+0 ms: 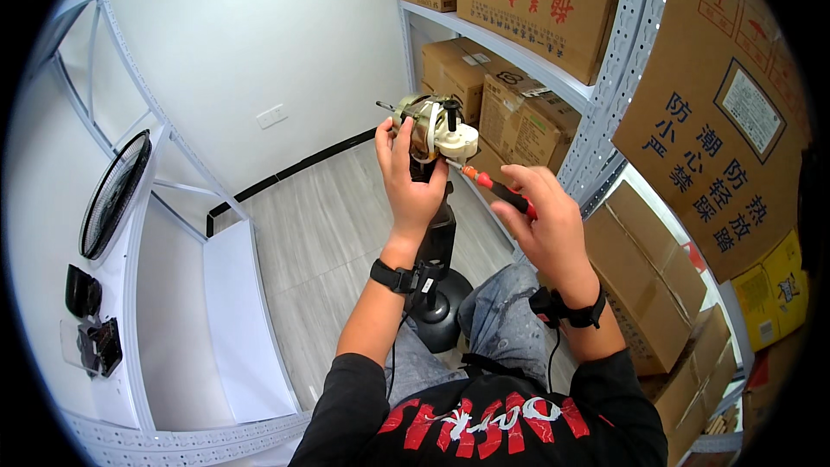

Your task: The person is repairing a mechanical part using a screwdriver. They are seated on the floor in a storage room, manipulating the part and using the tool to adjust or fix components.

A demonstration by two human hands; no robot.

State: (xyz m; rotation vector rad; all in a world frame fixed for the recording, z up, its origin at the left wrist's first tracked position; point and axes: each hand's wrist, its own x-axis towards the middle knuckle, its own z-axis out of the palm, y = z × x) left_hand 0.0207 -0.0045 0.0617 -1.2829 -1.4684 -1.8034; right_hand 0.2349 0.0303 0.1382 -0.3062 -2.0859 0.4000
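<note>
An electric fan motor (pixel 424 112) with a white gear housing (pixel 463 142) and an upright black knob (pixel 451 112) sits on top of a black fan stand (pixel 439 238). My left hand (pixel 410 180) is wrapped round the motor's near left side, steadying it. In my right hand (pixel 552 229) is a screwdriver (pixel 493 184) with a red and black handle, its fingers loosely round the handle's end. The tool slants up to the left, and its tip meets the underside of the housing. Whether it sits in a screw I cannot tell.
The stand's round black base (pixel 443 316) is on the floor between my knees. To the left, a white shelf (pixel 130 294) carries a black fan grille (pixel 116 195) and small black parts (pixel 102 346). Racks with cardboard boxes (pixel 532 121) rise close on the right.
</note>
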